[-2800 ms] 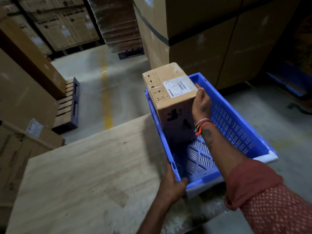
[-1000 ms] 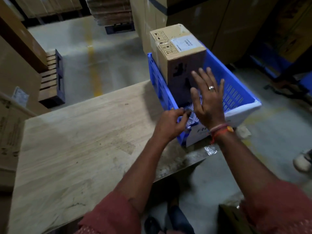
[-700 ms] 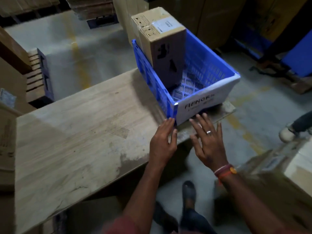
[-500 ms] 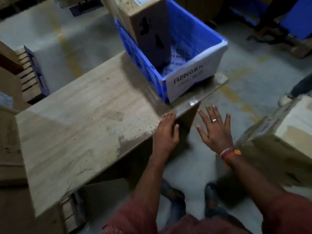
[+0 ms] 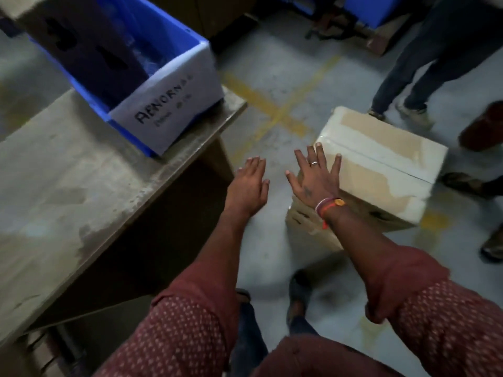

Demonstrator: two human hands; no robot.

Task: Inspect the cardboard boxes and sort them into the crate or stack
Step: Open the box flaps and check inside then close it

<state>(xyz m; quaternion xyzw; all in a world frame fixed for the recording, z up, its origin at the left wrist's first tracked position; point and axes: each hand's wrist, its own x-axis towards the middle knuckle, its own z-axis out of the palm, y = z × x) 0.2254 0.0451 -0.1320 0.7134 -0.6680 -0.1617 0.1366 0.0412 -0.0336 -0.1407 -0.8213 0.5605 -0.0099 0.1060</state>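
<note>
While one cardboard box (image 5: 89, 47) stands upright in the blue crate (image 5: 130, 126) at the far right corner of the wooden table (image 5: 68, 186), the next taped box (image 5: 381, 159) sits on top of a box stack (image 5: 307, 224) on the floor, just beside the table's right edge. The step in hand is judged to be the pickup of this box. For a sound lift, each palm should press an opposite side wall below the taped top seam, so that every face can be turned for inspection. The right hand (image 5: 315, 180) is released, fingers spread, palm down, over the near left corner of the box; contact cannot be confirmed. The left hand (image 5: 249, 186) is also released and flat, apart from the box, over bare floor. Both forearms extend forward and down.
</note>
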